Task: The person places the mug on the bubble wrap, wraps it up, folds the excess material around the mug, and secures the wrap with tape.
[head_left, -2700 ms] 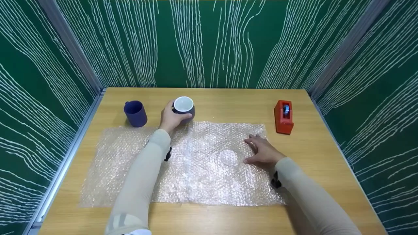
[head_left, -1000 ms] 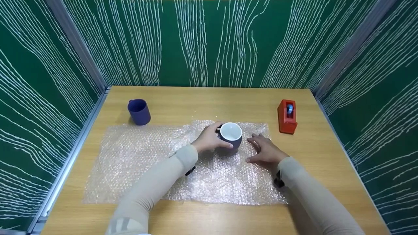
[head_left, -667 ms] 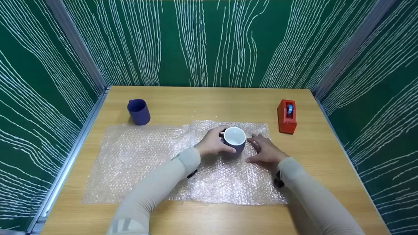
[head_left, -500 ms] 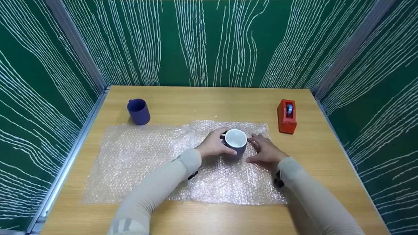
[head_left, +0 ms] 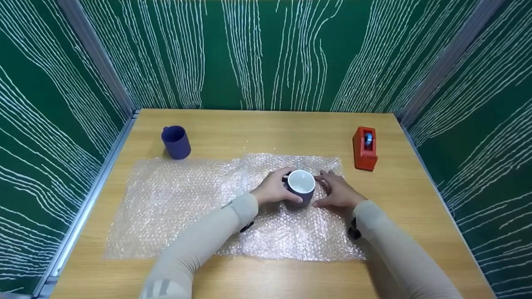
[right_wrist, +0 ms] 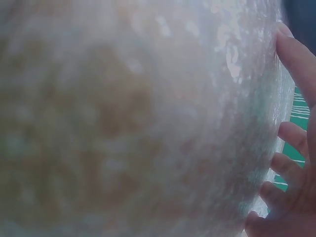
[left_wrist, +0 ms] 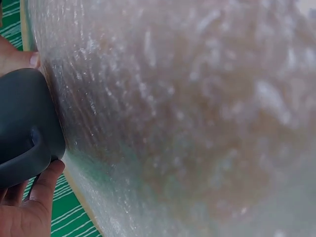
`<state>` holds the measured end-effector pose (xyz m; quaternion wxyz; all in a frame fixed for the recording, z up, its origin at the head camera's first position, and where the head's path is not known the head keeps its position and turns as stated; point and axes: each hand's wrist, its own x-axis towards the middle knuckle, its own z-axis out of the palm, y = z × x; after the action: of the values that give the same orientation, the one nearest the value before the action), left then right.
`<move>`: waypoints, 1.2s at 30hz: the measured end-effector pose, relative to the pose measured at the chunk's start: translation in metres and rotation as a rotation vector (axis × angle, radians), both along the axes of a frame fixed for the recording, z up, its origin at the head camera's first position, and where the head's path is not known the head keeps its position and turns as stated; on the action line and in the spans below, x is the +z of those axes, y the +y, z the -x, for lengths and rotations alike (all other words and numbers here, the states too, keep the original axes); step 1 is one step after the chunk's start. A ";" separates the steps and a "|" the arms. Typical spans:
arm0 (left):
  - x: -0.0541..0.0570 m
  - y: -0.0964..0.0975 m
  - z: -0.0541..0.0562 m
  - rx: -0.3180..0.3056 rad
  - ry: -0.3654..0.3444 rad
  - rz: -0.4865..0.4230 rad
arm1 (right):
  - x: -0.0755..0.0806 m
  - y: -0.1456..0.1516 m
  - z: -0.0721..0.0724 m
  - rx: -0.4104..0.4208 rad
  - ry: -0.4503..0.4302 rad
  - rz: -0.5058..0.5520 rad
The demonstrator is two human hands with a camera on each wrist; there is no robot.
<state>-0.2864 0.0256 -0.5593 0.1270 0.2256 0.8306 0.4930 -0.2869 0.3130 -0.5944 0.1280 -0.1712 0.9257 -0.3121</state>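
A dark mug (head_left: 301,190) with a white inside stands upright over the right half of the bubble wrap (head_left: 178,203). My left hand (head_left: 274,187) grips it from the left, thumb on the near side, close to the handle. In the left wrist view the mug's dark side and handle (left_wrist: 29,160) show low over the wrap. Just right of the mug, my right hand (head_left: 338,193) rests on the wrap with fingers spread. Its fingertips touch the wrap in the right wrist view, where the fingers (right_wrist: 296,64) hold nothing.
A purple mug (head_left: 177,143) stands at the back left, behind the wrap's edge. On the right sits a red tape dispenser (head_left: 365,148). Green walls (head_left: 266,62) with white lines enclose the wooden table (head_left: 257,278) at the back and both sides.
My left hand has carried the dark mug from behind the wrap onto its right half, lately drifting slightly rightward and nearer me. My right hand has stayed in place on the wrap.
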 end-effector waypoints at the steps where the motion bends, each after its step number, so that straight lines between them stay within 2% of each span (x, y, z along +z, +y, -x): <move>1: 0.000 0.000 -0.001 0.001 -0.001 0.004 | 0.000 0.000 0.000 0.003 0.004 0.001; 12: -0.006 -0.002 -0.003 0.021 0.015 0.032 | 0.003 -0.001 -0.001 0.009 0.049 -0.008; 17: -0.006 -0.002 -0.004 0.019 -0.018 0.005 | 0.003 -0.001 -0.002 0.009 0.038 -0.010; 29: -0.009 -0.001 -0.005 -0.006 -0.040 -0.041 | 0.007 -0.003 -0.004 0.001 0.009 -0.003; 36: -0.005 -0.009 -0.003 -0.045 -0.074 -0.073 | 0.014 -0.005 -0.004 0.019 0.020 -0.047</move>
<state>-0.2836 0.0165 -0.5645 0.1602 0.2304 0.8016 0.5279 -0.2832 0.3082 -0.5807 0.1257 -0.1799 0.9324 -0.2872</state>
